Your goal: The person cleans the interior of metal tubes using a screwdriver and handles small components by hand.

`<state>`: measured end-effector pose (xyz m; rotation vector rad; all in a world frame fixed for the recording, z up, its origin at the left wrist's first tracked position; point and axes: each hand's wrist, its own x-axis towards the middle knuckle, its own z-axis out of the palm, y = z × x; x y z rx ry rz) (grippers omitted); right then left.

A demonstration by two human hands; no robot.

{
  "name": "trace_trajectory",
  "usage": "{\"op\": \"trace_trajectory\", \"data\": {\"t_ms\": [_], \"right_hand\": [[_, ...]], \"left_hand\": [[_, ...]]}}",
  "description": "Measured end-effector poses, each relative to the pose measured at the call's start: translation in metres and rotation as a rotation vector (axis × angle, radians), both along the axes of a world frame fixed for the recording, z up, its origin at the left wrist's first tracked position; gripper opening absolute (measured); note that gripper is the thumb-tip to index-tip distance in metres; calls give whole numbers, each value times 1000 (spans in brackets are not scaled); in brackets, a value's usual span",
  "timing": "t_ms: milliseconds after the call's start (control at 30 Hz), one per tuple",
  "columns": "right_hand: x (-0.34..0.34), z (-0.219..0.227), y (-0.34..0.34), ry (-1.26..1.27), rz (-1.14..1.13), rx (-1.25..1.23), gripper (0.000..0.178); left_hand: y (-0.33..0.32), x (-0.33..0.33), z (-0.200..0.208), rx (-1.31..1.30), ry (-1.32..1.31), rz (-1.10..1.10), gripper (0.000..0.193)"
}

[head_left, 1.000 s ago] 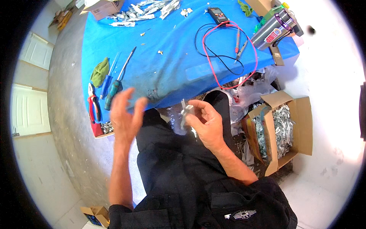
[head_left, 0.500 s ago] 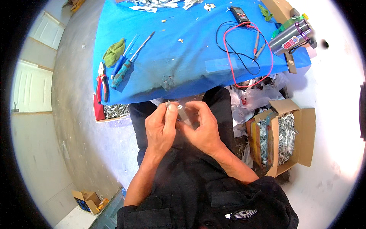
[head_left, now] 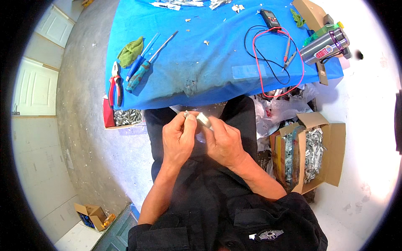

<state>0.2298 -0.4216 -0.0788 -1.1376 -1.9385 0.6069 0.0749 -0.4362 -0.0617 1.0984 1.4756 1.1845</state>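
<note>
Both hands meet above my lap, just in front of the blue-covered table. My left hand (head_left: 178,138) is closed in a pinch on a small greyish piece (head_left: 186,113), mostly hidden by the thumb and too small to name. My right hand (head_left: 226,142) is closed around a short white piece (head_left: 204,120), whose blunt end sticks out between thumb and fingers toward the left hand. The two pieces look apart.
On the blue table (head_left: 201,71) lie pliers (head_left: 115,85), two screwdrivers (head_left: 140,75), a green cloth (head_left: 131,52), a multimeter (head_left: 270,20) with leads, and a steel flask (head_left: 324,47). An open carton (head_left: 337,154) of silvery strips stands right; a red box (head_left: 108,113) of metal parts, left.
The white piece now points up toward the left hand, and my right fingers have closed around it. My left hand keeps its pinch. The whole view has shifted slightly.
</note>
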Motion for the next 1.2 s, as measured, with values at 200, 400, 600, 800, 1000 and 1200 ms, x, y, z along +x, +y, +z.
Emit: {"op": "trace_trajectory", "data": {"t_ms": [200,400,600,800,1000,1200], "right_hand": [[11,0,8,-127,40,-70,19],[20,-1,15,-63,128,-245,20],[21,-1,21,149,152,-493,22],[19,6,18,196,102,-457,17],[20,-8,17,314,-2,-460,28],[42,-16,15,579,27,-813,33]], "left_hand": [[4,-1,-5,-63,-145,-34,27],[7,-8,-10,-125,-168,-86,25],[7,-6,-3,-174,-108,-49,24],[2,-2,-6,-117,91,-25,24],[-3,2,3,-39,110,48,24],[-1,-59,-9,-4,-278,303,19]]}}
